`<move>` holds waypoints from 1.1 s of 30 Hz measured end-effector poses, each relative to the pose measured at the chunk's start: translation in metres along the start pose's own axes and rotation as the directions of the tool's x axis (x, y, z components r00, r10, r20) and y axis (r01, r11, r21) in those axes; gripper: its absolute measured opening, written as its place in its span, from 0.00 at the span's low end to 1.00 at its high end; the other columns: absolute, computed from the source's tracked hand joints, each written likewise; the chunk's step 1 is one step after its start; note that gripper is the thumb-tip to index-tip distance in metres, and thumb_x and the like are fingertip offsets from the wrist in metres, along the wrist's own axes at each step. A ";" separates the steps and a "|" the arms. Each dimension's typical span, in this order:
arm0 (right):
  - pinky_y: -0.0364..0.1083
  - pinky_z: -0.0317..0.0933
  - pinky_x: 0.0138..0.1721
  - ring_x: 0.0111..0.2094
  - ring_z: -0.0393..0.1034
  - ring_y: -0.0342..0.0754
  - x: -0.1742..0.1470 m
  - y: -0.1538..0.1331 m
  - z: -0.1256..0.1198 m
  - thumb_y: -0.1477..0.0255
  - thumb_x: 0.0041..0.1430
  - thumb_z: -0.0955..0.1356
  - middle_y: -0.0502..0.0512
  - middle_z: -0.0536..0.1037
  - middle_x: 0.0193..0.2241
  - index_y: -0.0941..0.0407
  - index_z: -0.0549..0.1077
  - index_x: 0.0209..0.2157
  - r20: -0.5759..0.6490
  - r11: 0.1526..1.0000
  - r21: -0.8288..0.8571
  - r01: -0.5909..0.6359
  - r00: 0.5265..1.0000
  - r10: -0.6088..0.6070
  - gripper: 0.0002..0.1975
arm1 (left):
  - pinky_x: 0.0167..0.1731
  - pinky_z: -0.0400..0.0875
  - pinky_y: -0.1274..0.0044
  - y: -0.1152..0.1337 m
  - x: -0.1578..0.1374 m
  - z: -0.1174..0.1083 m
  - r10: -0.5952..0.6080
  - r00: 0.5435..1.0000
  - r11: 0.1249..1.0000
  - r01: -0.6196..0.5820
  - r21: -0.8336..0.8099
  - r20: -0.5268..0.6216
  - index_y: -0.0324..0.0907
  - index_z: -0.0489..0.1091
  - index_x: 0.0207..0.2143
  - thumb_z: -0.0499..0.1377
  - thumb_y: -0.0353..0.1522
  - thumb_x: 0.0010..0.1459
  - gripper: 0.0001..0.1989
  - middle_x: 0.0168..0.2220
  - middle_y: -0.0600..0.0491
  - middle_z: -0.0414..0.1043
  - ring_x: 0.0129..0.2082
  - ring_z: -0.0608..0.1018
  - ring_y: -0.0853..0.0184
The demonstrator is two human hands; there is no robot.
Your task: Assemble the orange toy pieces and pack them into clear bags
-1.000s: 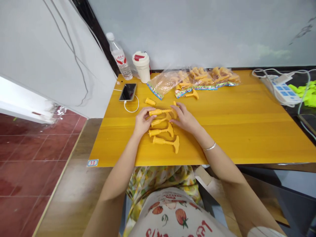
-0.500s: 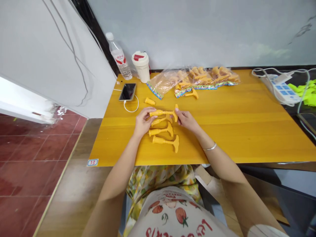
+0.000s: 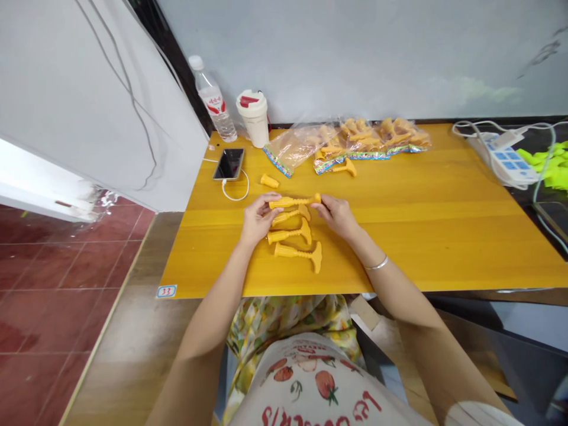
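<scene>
We take the held piece as the middle of our clock, with twelve pointing away from the person; that yellow T-handled piece [image 3: 295, 202] lies level between both hands, over the near half of the wooden table [image 3: 421, 231], its ribbed sleeve end toward nine and its crossbar end toward three. The left hand [image 3: 257, 220] comes in from about eight, thumb and fingers pinching the sleeve end; the right hand [image 3: 337, 214] comes from about four, thumb and forefinger pinching the crossbar, which we see nearly end-on; its other fingers are curled, and whether they touch the piece we cannot tell.

We judge it light, stiff moulded plastic, hard to break, though its smooth crossbar could slip in damp fingers; the ribs should give good grip, so we would hold the sleeve with one hand and the crossbar, as the lever for turning, with the other.

At six lie three similar yellow pieces [image 3: 295, 252], in a rough column; at ten sits a loose yellow sleeve [image 3: 270, 181], with a phone [image 3: 229, 164] beyond it; at one to two are clear plastic bags [image 3: 296, 152] holding yellow parts, another yellow piece [image 3: 345, 168] just before them.
</scene>
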State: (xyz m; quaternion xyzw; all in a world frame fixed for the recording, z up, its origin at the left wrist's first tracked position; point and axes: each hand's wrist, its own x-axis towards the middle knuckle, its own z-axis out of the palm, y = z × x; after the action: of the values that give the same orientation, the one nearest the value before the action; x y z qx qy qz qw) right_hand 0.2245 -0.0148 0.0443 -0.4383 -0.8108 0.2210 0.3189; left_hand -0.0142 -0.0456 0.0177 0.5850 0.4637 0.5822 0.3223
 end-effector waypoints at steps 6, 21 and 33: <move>0.42 0.54 0.22 0.16 0.55 0.41 0.004 -0.015 0.003 0.37 0.60 0.54 0.45 0.60 0.12 0.57 0.73 0.26 0.212 0.879 0.345 -0.330 0.939 0.269 0.38 | 0.46 0.74 0.73 -0.001 -0.003 -0.001 0.030 0.999 0.999 -0.030 0.009 0.039 0.43 0.74 0.40 0.66 0.41 0.54 0.15 0.47 0.46 0.76 0.50 0.79 0.62; 0.55 0.61 0.55 0.53 0.67 0.55 -0.001 -0.003 0.017 0.64 0.70 0.62 0.62 0.76 0.54 0.55 0.75 0.55 0.302 0.907 -0.274 0.321 0.924 -0.235 0.19 | 0.39 0.73 0.76 -0.027 0.015 -0.010 -0.091 0.977 0.981 0.121 0.149 -0.194 0.42 0.73 0.41 0.66 0.36 0.51 0.15 0.36 0.53 0.77 0.35 0.79 0.68; 0.48 0.59 0.43 0.41 0.68 0.52 -0.003 -0.007 0.010 0.62 0.71 0.61 0.58 0.79 0.37 0.53 0.80 0.45 0.363 0.895 -0.339 0.290 0.918 -0.159 0.18 | 0.39 0.73 0.74 -0.046 0.016 -0.007 -0.130 0.991 0.964 0.117 0.238 0.037 0.45 0.78 0.43 0.67 0.32 0.50 0.15 0.38 0.52 0.77 0.30 0.76 0.69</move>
State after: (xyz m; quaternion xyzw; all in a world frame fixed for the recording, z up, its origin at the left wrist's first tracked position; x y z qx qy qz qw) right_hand 0.2146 -0.0218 0.0412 -0.3519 -0.9252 0.0874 0.1115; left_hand -0.0301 -0.0150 -0.0171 0.6040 0.5565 0.4864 0.2981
